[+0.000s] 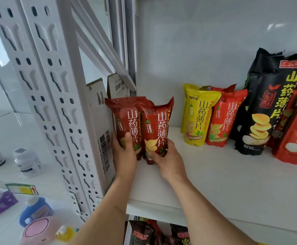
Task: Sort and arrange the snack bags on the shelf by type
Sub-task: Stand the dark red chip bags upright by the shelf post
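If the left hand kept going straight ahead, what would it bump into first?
The left hand already grips a dark red snack bag, so it meets that first. Behind the bag, probably the white back wall, though depth is hard to judge.

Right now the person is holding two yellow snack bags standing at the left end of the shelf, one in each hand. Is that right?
Not quite. The two bags are dark red, not yellow. In the head view the left hand grips the left dark red bag and the right hand grips the right dark red bag, both standing at the shelf's left end. The yellow bag stands untouched further right.
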Demonstrator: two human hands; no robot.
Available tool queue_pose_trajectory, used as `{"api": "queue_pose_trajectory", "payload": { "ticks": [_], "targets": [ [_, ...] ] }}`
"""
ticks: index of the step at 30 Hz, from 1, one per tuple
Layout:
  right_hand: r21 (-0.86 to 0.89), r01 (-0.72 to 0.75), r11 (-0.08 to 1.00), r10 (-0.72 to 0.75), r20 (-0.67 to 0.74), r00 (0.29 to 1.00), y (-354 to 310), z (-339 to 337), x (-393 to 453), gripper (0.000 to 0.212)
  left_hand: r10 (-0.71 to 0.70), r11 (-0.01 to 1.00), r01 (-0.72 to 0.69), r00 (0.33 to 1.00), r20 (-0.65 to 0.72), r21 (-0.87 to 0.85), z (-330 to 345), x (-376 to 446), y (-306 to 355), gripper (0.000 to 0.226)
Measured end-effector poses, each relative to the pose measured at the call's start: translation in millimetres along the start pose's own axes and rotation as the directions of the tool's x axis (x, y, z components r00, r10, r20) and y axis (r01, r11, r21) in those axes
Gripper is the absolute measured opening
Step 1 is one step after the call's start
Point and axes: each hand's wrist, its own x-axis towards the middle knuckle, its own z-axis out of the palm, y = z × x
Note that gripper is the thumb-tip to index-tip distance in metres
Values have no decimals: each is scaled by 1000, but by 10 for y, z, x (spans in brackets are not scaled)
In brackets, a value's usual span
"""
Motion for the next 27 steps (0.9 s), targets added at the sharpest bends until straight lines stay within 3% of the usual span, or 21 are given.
{"api": "queue_pose_trajectory", "payload": {
  "ticks": [5, 12, 15, 20, 27],
  "targets": [
    [30, 12, 999, -12, -7, 1000, 47, -178, -132, 61, 51, 998, -50, 995, 80, -24, 19, 33, -37, 50],
    [16, -16, 1000, 16, -15, 1000, 68, -267, -280, 66, -19, 999, 28, 976, 215, -37, 122, 83, -34, 43],
    [9, -25, 1000, 25, -11, 1000, 53, -265, -287, 67, -8, 994, 42, 952, 305, -105, 149, 63, 45, 57],
    [26, -30, 999, 30, -7, 1000, 45, -227, -249, 54, 80, 983, -1, 905, 419, -184, 221, 203, 9, 109],
    [30, -21, 999, 22, -34, 999, 29, -216, -221, 50, 74, 969, 60, 857, 510, -241, 417, 279, -32, 110]
  ]
}}
